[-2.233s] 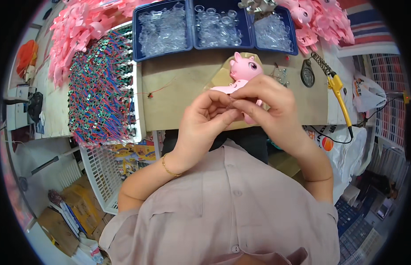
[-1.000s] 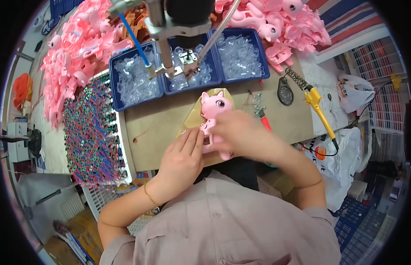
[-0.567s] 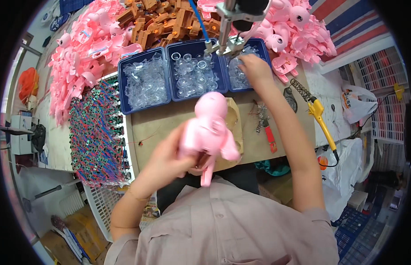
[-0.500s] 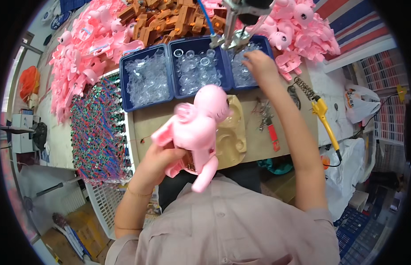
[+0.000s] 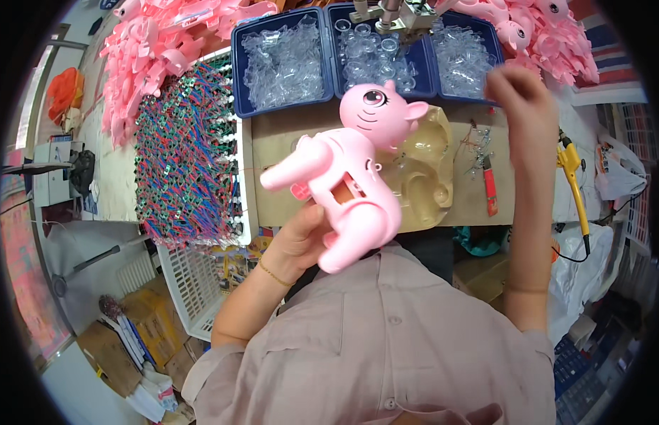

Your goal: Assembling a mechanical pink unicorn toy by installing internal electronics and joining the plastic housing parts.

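Note:
My left hand (image 5: 305,237) grips a pink plastic toy animal (image 5: 372,212) from below, above the near edge of the table. The toy's painted eye is turned up toward me. A rectangular opening in its body shows something brown inside. My right hand (image 5: 521,92) is raised just right of the right blue bin (image 5: 478,99), its fingers curled in and blurred. Whatever they may hold is too small or smeared to make out. That bin holds small clear plastic parts (image 5: 463,62). Behind the toy lies a yellowish moulded plastic tray (image 5: 434,152).
Two more blue bins (image 5: 283,106) (image 5: 421,92) hold clear parts. A white crate of wired circuit boards (image 5: 184,156) stands left. Pink toy parts (image 5: 149,64) are heaped behind. A metal machine head (image 5: 397,15) overhangs the bins. Right lie a red-handled tool (image 5: 490,191) and a yellow soldering iron (image 5: 572,170).
The toy has been turned over, so its eye and body opening now show. My right hand has come out of the right bin toward me. The whole view has shifted.

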Demonstrator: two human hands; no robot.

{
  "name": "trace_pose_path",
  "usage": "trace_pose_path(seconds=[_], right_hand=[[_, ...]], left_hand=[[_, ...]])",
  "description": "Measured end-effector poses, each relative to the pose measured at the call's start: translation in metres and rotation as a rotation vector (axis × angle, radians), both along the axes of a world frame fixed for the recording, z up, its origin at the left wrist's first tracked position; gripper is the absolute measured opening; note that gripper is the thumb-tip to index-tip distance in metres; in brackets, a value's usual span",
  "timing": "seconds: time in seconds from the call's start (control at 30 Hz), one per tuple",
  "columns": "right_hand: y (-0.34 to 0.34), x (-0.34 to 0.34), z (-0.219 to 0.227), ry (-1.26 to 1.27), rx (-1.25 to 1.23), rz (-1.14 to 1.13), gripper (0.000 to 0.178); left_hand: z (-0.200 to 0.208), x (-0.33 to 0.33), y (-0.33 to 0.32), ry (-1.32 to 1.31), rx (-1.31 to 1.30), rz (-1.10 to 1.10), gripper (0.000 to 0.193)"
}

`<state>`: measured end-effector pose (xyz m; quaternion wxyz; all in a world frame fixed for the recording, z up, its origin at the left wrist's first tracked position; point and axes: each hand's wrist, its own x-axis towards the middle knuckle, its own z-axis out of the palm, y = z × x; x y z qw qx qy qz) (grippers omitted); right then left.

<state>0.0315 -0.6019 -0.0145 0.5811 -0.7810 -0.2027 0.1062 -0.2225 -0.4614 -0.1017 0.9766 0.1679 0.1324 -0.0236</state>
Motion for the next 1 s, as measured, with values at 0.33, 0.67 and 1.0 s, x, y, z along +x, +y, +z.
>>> trace_pose_path(seconds=[0.33,0.67,1.0], right_hand=[[-0.002,-0.143,-0.038,0.259,0.186,0.205,0.019],[-0.004,-0.141,-0.027,-0.321,0.064,0.521,0.027],[-0.005,-0.143,-0.003,0.687,0.114,0.635,0.090]], left_hand=[[0.015,-0.013,-0.023,0.160,0.260,0.076,0.062],[0.027,-0.012,-0.028,0.108,0.554,0.253,0.062],[0.029,-0.019,-0.020,0.036,1.169,0.162,0.084]])
